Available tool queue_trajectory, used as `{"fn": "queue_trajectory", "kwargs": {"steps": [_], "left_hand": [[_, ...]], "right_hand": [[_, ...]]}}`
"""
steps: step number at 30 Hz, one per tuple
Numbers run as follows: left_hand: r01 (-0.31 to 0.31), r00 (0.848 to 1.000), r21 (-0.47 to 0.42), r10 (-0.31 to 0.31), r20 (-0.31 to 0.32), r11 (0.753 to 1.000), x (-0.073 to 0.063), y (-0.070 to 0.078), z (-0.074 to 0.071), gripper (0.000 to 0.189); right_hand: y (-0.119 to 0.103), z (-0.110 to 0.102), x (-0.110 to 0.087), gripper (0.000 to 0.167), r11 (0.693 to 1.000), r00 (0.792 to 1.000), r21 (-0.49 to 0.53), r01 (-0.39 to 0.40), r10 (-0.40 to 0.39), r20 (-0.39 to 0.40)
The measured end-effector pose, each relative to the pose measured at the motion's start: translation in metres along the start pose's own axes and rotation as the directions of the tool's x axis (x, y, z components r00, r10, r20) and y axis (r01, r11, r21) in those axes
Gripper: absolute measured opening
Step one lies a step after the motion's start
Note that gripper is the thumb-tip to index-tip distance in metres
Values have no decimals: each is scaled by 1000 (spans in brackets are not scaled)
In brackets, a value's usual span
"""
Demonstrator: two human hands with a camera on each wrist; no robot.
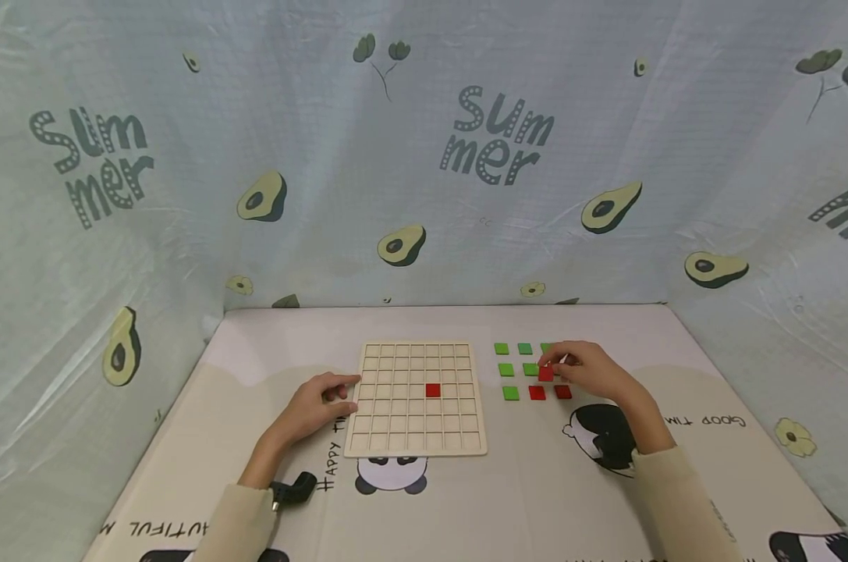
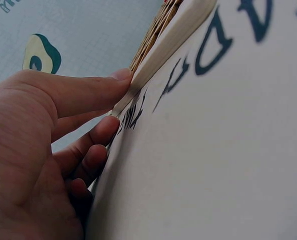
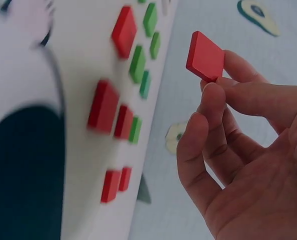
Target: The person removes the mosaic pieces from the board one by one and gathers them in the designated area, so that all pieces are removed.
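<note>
My right hand (image 1: 583, 367) pinches a square red tile (image 3: 207, 56) by one corner between thumb and fingertips. In the right wrist view that tile is held up apart from the tiles on the table. A pale wooden grid board (image 1: 395, 425) lies left of the loose tiles, with one red tile (image 1: 433, 390) in a cell right of its middle. At the board's left edge is my left hand (image 1: 318, 402), index finger and thumb spread and touching the rim. Its other fingers are bent beneath, as the left wrist view shows.
Green tiles (image 1: 505, 369) and red tiles (image 1: 537, 393) lie in loose rows right of the board; my right hand hides some of them. A black object (image 1: 297, 489) shows by my left wrist. A printed cloth (image 1: 466, 507) covers the table, and a patterned curtain (image 1: 325, 156) stands behind.
</note>
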State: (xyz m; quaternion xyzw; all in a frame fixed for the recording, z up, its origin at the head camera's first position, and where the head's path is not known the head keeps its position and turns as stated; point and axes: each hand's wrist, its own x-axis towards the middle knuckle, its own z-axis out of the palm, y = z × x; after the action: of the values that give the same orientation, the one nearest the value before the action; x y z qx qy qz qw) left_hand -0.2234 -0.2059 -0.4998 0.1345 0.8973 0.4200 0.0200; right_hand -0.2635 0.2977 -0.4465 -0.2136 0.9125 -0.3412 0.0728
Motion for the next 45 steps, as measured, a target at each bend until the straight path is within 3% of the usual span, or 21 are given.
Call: {"fn": "queue_trajectory", "kwargs": {"steps": [16,24,37,45], "left_hand": [[-12,1000,-4,12,-1,1000,0,-2,1,50],[-12,1000,-4,12,-4,1000,0,-3,1,50],[-5,1000,2,5,-8,1000,0,-1,0,50],[-3,1000,-3,3,-5,1000,0,-2,0,49]], "right_hand": [[39,-18,-26,22,993,993,-15,-114,113,-47],[55,-19,-33,24,993,993,-32,-115,114,-35],[56,-15,-31,20,989,990,24,-143,143,7],[54,-15,-33,19,987,986,7,-163,163,16]]}}
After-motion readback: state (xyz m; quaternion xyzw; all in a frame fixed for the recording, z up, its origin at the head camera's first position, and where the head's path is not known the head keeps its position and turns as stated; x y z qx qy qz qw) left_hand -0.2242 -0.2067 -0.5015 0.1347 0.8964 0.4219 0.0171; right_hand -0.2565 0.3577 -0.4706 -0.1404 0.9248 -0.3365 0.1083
